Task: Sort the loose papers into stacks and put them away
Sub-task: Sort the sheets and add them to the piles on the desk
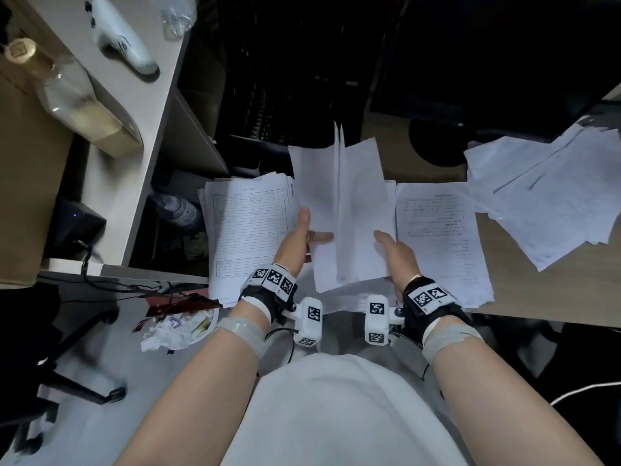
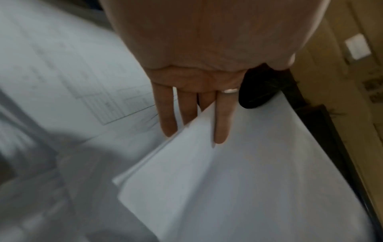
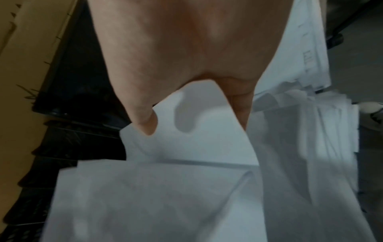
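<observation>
Both hands hold a bundle of blank white sheets up on edge over the desk, fanned apart in the middle. My left hand grips its left part: one finger lies on top of the sheets and the others go beneath. My right hand pinches the right part, with the thumb on the face of the sheets and the fingers behind. A stack topped by a printed form lies to the left, and a stack of text pages to the right.
A loose heap of papers spreads at the far right of the wooden desk. Behind the bundle lies a black keyboard. A glass bottle stands on the left shelf. A bin of crumpled paper sits on the floor by a chair base.
</observation>
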### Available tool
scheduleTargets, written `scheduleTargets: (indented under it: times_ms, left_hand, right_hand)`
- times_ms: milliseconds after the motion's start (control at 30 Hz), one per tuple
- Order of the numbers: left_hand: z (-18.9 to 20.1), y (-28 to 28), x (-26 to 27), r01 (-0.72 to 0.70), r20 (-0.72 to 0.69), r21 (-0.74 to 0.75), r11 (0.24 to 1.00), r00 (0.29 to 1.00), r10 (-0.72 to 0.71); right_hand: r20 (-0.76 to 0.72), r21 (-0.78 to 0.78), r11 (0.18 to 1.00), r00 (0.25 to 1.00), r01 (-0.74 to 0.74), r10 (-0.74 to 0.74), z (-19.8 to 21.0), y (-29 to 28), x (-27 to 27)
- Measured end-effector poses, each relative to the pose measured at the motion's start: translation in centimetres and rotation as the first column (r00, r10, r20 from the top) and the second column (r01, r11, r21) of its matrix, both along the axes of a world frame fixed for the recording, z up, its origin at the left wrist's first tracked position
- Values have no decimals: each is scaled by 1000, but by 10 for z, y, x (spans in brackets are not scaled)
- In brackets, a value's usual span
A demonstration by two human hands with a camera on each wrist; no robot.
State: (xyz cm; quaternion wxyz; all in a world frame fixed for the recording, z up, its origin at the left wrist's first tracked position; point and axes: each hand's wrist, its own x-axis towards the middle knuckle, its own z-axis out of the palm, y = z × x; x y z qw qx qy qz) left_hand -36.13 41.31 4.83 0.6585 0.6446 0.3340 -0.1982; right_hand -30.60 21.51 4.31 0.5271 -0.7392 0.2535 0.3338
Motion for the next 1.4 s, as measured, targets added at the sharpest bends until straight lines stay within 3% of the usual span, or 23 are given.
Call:
scheduleTargets:
  times_ms: [67,133,300,433,567,767,900,1033,1200,1400]
  left_hand:
    - [-7,-2,-5,-14,-5,-9,1000,1000,14]
    - [-17,-4,-12,37,8,126,991,999,-38]
    - [-39,-8,-27,76,-12,211,974,997,-75]
    - [-54,-9,-27,211,-80,251,945,977,-198]
    - [-57,-14,-18,137,-57,276,951,990,-126]
    - [-59,-26,-5,98,-118,234,967,990,-72]
    - [-54,-46,2,12,-67,375,927,998,14]
    - [-29,-88,18,-113,78,379,918,993,90]
    - [4,-175,60,-197,174,236,951,972,158]
    - [29,-280,117,-20,201,156,988,979,-12]
  right_hand:
    - [-52,49,998,998,24,-22,-10,-5,-6]
    - [-91,72,995,994,74,-67,-16,-11,-13]
    - [-60,-33,993,992,113,-115,-37,-21,-24]
    - [17,-123,992,999,-32,34,-58,-25,-26]
    - [29,-139,989,998,-53,58,-84,-36,-20]
    - [53,-187,967,981,-172,185,-69,-38,-5]
    - [67,-90,981,981,-174,180,-58,-59,-5]
    - [82,-11,986,983,-164,164,-46,-98,5]
    - [119,50,988,984,-143,136,-18,-171,32]
    - [176,-9,1000,984,-11,12,6,-271,80]
